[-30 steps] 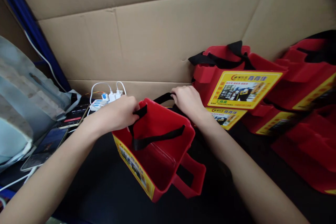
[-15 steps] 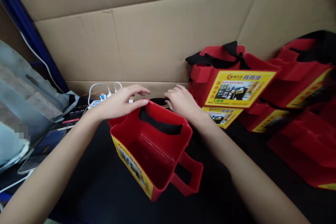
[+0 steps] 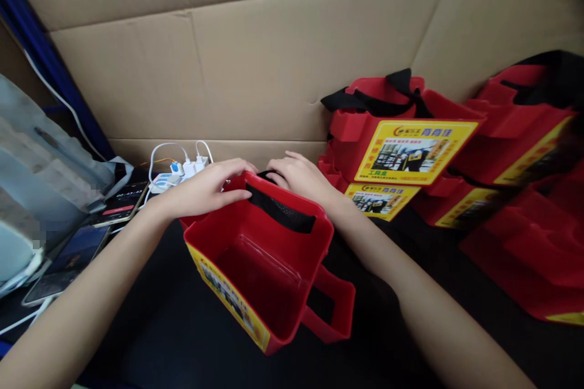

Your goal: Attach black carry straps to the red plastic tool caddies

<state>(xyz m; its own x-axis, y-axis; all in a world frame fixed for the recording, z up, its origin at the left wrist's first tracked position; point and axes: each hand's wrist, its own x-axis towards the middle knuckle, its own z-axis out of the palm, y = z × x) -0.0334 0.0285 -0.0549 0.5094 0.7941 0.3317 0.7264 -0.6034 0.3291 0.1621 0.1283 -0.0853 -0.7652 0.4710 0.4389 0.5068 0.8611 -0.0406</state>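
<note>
A red plastic tool box (image 3: 269,273) with a yellow label on its front stands tilted toward me, its inside bare. A black webbing strap (image 3: 285,216) runs along the inner face of its back wall. My left hand (image 3: 212,187) straddles the back rim, thumb inside at the strap's left end and fingers behind the wall. Just right of it, my right hand (image 3: 298,179) curls its fingers over a loop of black strap behind the rim; the fingertips are partly hidden. An open red side holder (image 3: 335,310) sticks out at the box's right.
Several similar red tool boxes (image 3: 410,146) are stacked at the right. A white power strip (image 3: 166,182) with plugs, two phones (image 3: 75,261) and a pale bag (image 3: 50,158) lie at the left. A cardboard wall (image 3: 255,73) closes off the back of the black tabletop (image 3: 182,322).
My left thumb has come down inside the back wall onto the strap end. My right hand has shifted left along the rim to the strap loop. The box has barely moved.
</note>
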